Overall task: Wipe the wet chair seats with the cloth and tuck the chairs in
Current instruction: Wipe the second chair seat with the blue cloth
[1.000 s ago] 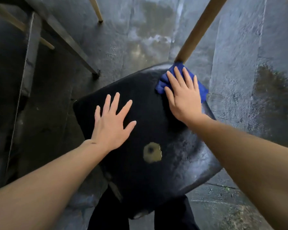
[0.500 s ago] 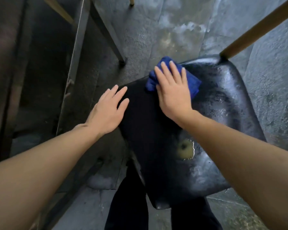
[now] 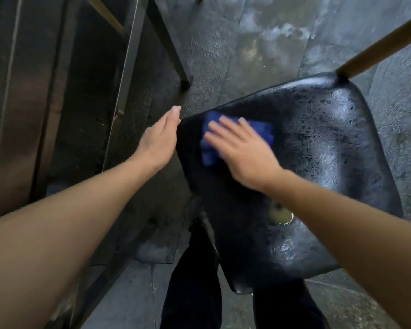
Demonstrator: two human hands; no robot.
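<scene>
A black chair seat (image 3: 318,148) fills the right half of the view, its right part shiny and beaded with water, with a yellowish spot (image 3: 280,213) near my right forearm. A folded blue cloth (image 3: 210,151) lies on the seat's left part. My right hand (image 3: 244,150) presses flat on the cloth with straight fingers, blurred by motion. My left hand (image 3: 160,138) has straight fingers held together and touches the seat's left edge.
A dark metal table frame and leg (image 3: 128,67) stand at the left, its foot (image 3: 185,83) on the wet stone floor (image 3: 259,43). A wooden chair leg (image 3: 380,48) slants up at the top right. My dark trouser legs (image 3: 192,286) are below the seat.
My right hand has slid the cloth leftward across the seat. My left hand has moved off the seat top to its left edge. The view has shifted, so the chair sits further right.
</scene>
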